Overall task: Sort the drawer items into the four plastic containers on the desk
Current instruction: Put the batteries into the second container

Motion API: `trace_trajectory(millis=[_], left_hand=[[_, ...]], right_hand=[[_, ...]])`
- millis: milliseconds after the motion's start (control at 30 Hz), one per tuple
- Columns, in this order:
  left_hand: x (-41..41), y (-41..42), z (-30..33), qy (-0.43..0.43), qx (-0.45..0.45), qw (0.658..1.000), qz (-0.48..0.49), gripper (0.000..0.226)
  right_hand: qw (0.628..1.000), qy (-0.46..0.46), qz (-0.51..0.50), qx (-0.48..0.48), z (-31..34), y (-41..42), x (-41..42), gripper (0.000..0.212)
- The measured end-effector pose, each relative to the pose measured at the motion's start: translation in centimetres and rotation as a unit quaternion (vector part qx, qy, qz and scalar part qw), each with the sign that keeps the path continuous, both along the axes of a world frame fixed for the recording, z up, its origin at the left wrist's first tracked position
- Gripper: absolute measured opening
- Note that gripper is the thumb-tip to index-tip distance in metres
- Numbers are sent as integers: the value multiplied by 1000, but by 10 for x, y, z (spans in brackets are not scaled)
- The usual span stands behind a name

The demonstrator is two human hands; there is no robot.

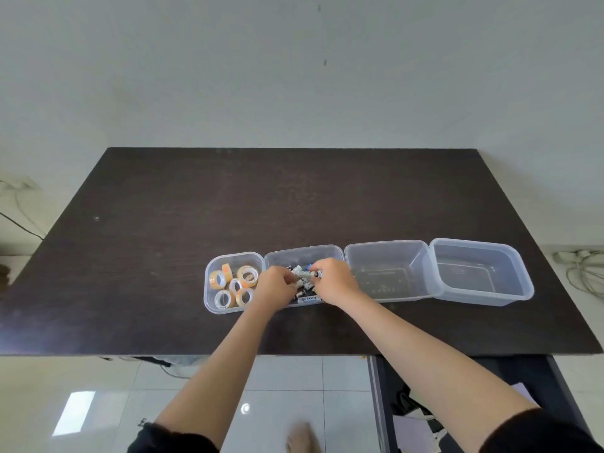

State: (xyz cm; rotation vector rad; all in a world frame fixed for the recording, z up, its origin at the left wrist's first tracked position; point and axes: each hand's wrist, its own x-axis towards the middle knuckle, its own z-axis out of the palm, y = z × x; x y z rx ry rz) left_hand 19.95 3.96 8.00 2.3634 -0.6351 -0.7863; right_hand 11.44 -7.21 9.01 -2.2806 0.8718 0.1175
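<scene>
One label reads clearly: "TEKNOX" (309,299), printed on a dark battery lying at the near wall of the second tub (304,253). No other writing is legible.

Four clear plastic tubs stand in a row near the front edge of the dark counter (163,223), right of its middle, their walls touching or nearly so. The first tub (209,289), leftmost and smallest, holds several tape rolls (246,275), yellowish and clear, some flat and some on edge. The second tub holds a heap of batteries (305,274), white, dark and blue ones mixed. The third tub (387,248) shows only faint moulded marks on its bottom. The fourth tub (483,246), rightmost, sits slightly askew, its corner overlapping the third's rim.

Both hands are inside the second tub, over the heap. The left hand (273,286) has its fingers curled down into the batteries and pinches some of them. The right hand (333,279) is likewise curled, its fingers closed round a few batteries at the top of the heap. The two hands nearly touch.

Below the counter's front edge at the right, an open drawer (542,380) shows papers and dark items, too blurred to name.
</scene>
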Motion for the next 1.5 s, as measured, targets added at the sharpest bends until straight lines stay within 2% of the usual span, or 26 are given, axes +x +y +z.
trace_trajectory(millis=[200,433,600,800,900,1033,1233,1400,1500], left_hand=[[-2,-2,-1,-12,-38,999,15,32],[-35,-2,1,-76,-87,992,56,30],[-105,-9,5,-68,-147,984,73,23],[-220,-29,-23,-8,-145,988,44,23],[-274,-41,-45,29,-116,993,19,23],[-338,-52,-77,78,-74,994,-3,22],[-399,-68,-121,153,41,983,-97,29],[-425,-83,-146,145,110,961,-209,46],[-436,-92,-157,119,139,955,-234,48]], right_hand=[[999,-34,11,16,-3,-7,-3,35],[990,-141,24,11,14,-27,-40,26],[981,-183,43,48,14,-42,-104,19],[978,-172,40,108,-4,-63,-211,10],[983,-127,39,126,-28,-77,-265,9],[992,-13,43,119,-72,-100,-338,11],[979,152,41,132,-125,-127,-429,17],[958,249,77,117,-150,-134,-463,23],[942,299,99,114,-161,-132,-472,24]])
